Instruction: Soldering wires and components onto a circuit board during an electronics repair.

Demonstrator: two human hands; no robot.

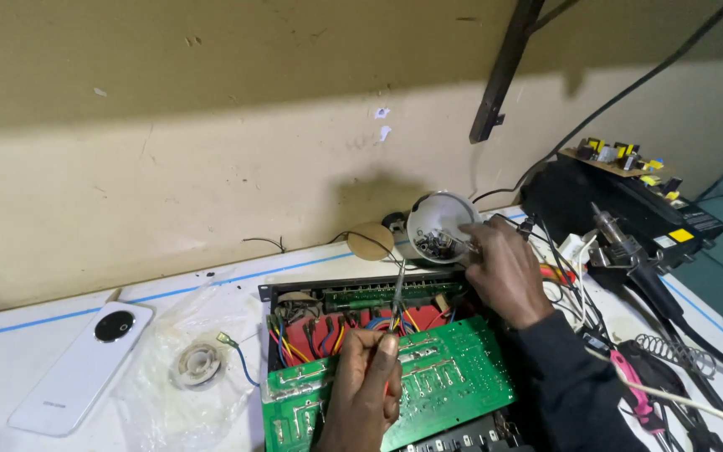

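My left hand (363, 387) is closed around a thin tool (397, 293) with a metal shaft that points up and away from me. It rests over a green circuit board (453, 377) in an open black chassis (353, 289) with red, yellow and blue wires. My right hand (504, 269), in a black sleeve, reaches to the far side. Its fingertips are at the mouth of a tilted white bowl (428, 209) holding small metal parts. Whether they pinch a part is hidden.
A white phone (81, 368) lies at the left beside a clear plastic bag with a solder spool (198, 365). At the right are a black box (579, 201) topped by a board, a hot-air handpiece (621, 243), tangled cables, a coiled stand (671, 351) and a pink-handled tool (633, 389).
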